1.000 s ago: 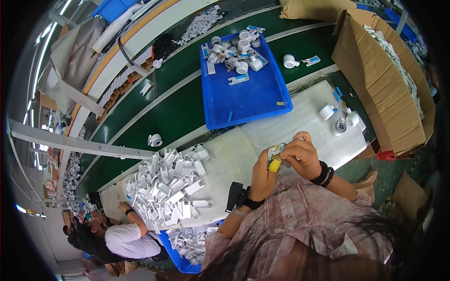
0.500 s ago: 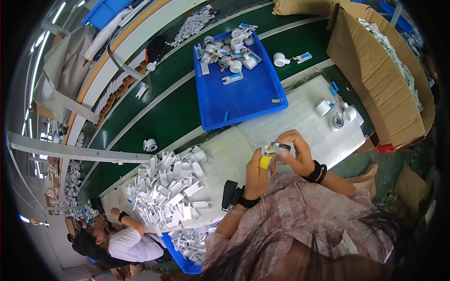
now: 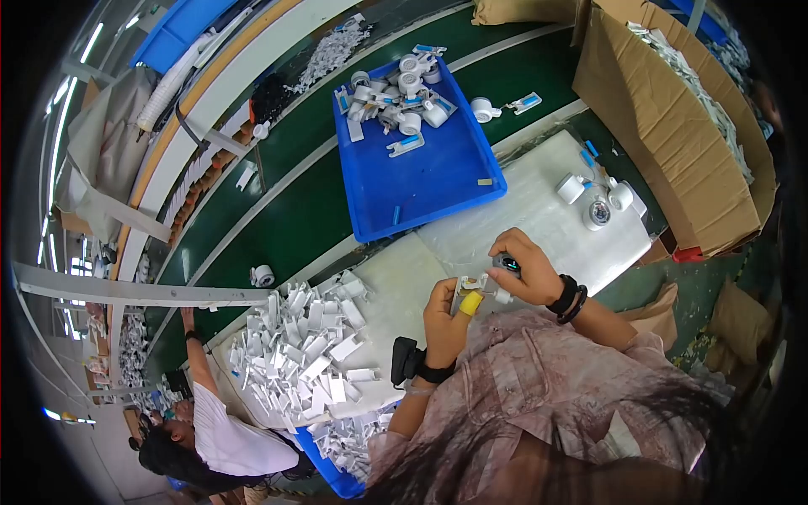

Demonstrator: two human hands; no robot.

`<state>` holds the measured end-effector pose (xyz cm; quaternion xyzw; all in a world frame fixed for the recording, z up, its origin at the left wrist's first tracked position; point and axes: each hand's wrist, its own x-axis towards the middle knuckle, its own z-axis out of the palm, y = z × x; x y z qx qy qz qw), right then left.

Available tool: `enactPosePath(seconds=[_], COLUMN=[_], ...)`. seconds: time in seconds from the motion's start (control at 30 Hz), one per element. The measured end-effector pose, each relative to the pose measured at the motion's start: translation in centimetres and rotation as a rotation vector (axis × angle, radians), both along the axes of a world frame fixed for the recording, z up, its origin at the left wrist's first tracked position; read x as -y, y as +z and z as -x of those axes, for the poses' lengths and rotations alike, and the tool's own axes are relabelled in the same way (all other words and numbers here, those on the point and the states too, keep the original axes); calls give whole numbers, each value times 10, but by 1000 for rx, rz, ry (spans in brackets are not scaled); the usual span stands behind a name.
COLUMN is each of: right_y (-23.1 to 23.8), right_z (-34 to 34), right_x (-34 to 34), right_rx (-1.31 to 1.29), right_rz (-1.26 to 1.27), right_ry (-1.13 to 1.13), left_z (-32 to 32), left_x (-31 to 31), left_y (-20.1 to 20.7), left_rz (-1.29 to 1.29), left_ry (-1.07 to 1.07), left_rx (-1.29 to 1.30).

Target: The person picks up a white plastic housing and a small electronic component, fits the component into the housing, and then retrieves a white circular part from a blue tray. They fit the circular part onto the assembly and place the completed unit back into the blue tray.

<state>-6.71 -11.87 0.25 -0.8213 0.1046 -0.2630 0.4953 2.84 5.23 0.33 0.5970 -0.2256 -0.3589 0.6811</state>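
My left hand (image 3: 444, 324), a yellow cover on its thumb, is closed on a white plastic bracket (image 3: 469, 288). Close to it, my right hand (image 3: 532, 276) grips a small round housing (image 3: 508, 263) with a dark face and a greenish glint. A small white cylindrical piece (image 3: 503, 296) shows between the hands, below the right fingers; what it joins to is hard to make out. Both hands are above the pale work mat (image 3: 429, 265). Right of them on the mat are several white round units, one showing its lens-like face (image 3: 598, 214).
A blue tray (image 3: 421, 198) holds white round units at its far end. A heap of white plastic pieces (image 3: 307, 345) lies to the left, above a blue bin (image 3: 337, 478). Cardboard box (image 3: 665, 151) stands right. At lower left, a co-worker (image 3: 240, 438) reaches toward the green belt.
My hands have drawn slightly apart, showing the white bracket and the dark-faced housing separately. The co-worker's arm has stretched out toward the belt. The whole view has shifted a little.
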Motion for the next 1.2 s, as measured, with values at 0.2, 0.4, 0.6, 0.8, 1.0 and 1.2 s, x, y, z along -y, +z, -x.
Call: enactPosePath(seconds=[0.2,0.4,0.6,0.8,1.0,1.2], right_y=[-11,-10,-11,-10,-11,-13], right_z=[1,0,2,2,4,5], right_x=[-3,-4,-5,-4,-4,-3], right_rx=[87,110,135,155,151,126], right_rz=[107,136,137,117,92,74], right_ry=[-11,-39,-33,-40,-27,-31], left_z=[3,-2,2,-1,2,4], left_x=[-3,-5,-4,-7,-3,-3], left_y=[1,-11,-1,-4,0,0], left_rz=[-43,-56,-53,-70,-25,-1], left_ry=[19,40,30,-5,-19,-13], left_rx=[16,154,255,134,60,27])
